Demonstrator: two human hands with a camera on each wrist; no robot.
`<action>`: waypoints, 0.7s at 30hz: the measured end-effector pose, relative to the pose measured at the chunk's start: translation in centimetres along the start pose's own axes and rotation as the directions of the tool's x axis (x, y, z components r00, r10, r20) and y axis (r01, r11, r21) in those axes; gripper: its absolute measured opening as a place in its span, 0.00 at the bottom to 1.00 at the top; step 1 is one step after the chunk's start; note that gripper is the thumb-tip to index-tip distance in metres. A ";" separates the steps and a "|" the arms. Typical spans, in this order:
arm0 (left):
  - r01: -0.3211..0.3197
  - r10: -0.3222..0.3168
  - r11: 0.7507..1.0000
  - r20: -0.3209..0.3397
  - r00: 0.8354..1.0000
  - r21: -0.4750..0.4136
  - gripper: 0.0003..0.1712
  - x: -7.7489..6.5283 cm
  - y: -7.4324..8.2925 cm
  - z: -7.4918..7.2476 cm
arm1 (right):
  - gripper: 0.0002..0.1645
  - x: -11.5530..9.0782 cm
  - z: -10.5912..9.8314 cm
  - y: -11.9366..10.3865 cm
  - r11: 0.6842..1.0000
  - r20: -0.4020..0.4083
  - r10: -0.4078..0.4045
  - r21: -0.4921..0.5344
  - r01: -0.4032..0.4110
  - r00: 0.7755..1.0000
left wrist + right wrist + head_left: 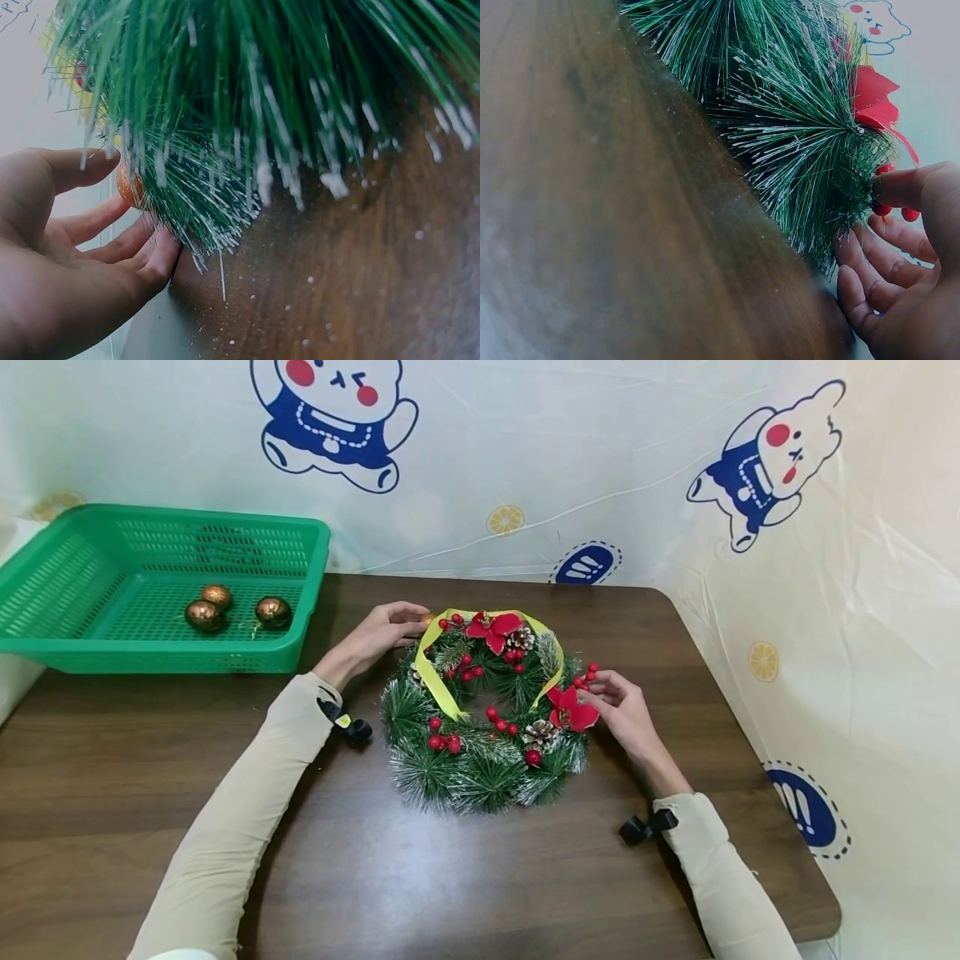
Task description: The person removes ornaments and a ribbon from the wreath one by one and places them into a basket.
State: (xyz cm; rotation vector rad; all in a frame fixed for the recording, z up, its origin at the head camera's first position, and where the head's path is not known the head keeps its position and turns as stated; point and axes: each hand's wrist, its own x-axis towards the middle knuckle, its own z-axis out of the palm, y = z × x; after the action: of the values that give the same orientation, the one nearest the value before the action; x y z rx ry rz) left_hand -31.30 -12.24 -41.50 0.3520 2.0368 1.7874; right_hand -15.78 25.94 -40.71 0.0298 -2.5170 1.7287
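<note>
A green Christmas wreath (420, 768) with frosted tips lies on the brown table, with red berries, pine cones, red poinsettias and a loop of yellow ribbon (442, 689) on it. At its upper left edge, my left hand (377, 639) pinches a small copper-orange bauble (129, 184) between thumb and fingers; the needles partly hide the bauble. On the opposite side, my right hand (625, 714) grips the wreath's edge beside a red poinsettia (573, 710). Its thumb presses by the red berries (883, 208), with the other fingers curled under the needles.
A green plastic basket (172, 656) stands at the back left with copper baubles (206, 616) inside. Behind the table hangs a pale sheet (480, 443) printed with cartoon bears. The table's right edge runs diagonally beyond my right hand.
</note>
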 end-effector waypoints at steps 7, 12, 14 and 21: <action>0.006 -0.005 1.000 -0.043 0.999 0.024 0.25 0.0 -0.1 -0.1 | 0.19 0.5 -0.1 1.8 1.000 -0.009 -0.005 -0.022 0.005 1.000; 0.014 -0.014 1.000 -0.034 0.999 0.014 0.25 -0.1 0.2 -0.1 | 0.19 0.3 -0.1 1.2 1.000 -0.007 0.009 -0.004 -0.009 1.000; 0.013 -0.013 1.000 -0.031 0.999 0.013 0.24 -0.1 0.3 -0.2 | 0.19 0.3 -0.1 1.1 1.000 -0.006 0.013 -0.003 -0.013 1.000; -0.024 0.023 1.000 -0.050 0.998 -0.006 0.23 -0.3 0.7 -0.3 | 0.20 0.5 -0.2 1.8 1.000 -0.013 0.001 -0.020 -0.002 1.000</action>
State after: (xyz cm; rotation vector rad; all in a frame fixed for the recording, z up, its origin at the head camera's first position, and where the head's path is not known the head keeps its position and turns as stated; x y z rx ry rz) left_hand -31.18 -12.52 -40.70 0.3338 2.0687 1.8338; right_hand -16.43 26.80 -42.28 0.0148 -2.5250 1.6988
